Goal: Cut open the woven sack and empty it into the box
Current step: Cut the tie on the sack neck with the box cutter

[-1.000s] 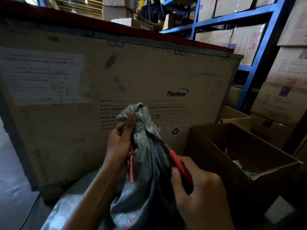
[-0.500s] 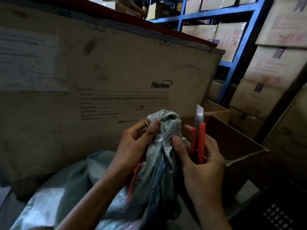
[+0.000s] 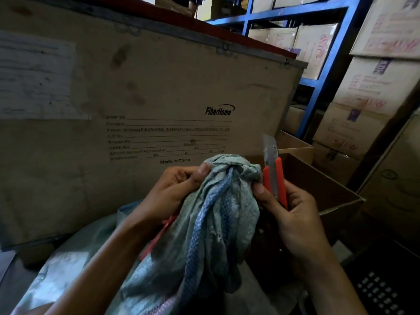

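A grey-green woven sack (image 3: pixel 218 219) with a blue stripe stands in front of me, its neck bunched together at the top. My left hand (image 3: pixel 172 192) pinches the neck from the left, above a red tie (image 3: pixel 156 237) that hangs down. My right hand (image 3: pixel 293 214) holds an orange utility knife (image 3: pixel 273 176) upright, blade out and pointing up, while its thumb presses the sack's right side. An open cardboard box (image 3: pixel 327 189) sits just right of the sack, dark inside.
A large FiberHome crate (image 3: pixel 141 92) with a metal rim fills the view behind the sack. Blue steel shelving (image 3: pixel 318 83) and stacked cartons (image 3: pixel 372 92) stand at the right. A dark slotted crate (image 3: pixel 381 292) lies at the lower right.
My right hand has pulled the knife off the sack's neck and turned it blade-up beside it. My left hand has moved up on the neck. The view has dropped closer to the sack.
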Demonstrator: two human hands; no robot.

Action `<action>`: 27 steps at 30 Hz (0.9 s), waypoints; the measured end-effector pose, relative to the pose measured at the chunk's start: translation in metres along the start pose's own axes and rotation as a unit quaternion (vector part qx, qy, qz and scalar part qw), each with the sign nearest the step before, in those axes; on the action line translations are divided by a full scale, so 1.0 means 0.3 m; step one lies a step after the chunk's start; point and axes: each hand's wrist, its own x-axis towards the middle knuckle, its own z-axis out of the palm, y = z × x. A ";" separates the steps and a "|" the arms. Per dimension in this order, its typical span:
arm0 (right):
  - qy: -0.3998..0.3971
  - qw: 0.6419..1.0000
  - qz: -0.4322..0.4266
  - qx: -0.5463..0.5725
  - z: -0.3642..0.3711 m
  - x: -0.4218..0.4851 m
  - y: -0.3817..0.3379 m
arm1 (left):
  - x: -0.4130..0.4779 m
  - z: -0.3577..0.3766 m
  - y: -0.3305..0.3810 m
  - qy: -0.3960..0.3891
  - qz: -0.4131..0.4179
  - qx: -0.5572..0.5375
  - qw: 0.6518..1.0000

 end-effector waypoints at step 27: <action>-0.053 0.968 -0.023 -0.243 -0.132 0.037 0.050 | 0.035 -0.085 -0.093 -0.083 0.000 0.171 0.982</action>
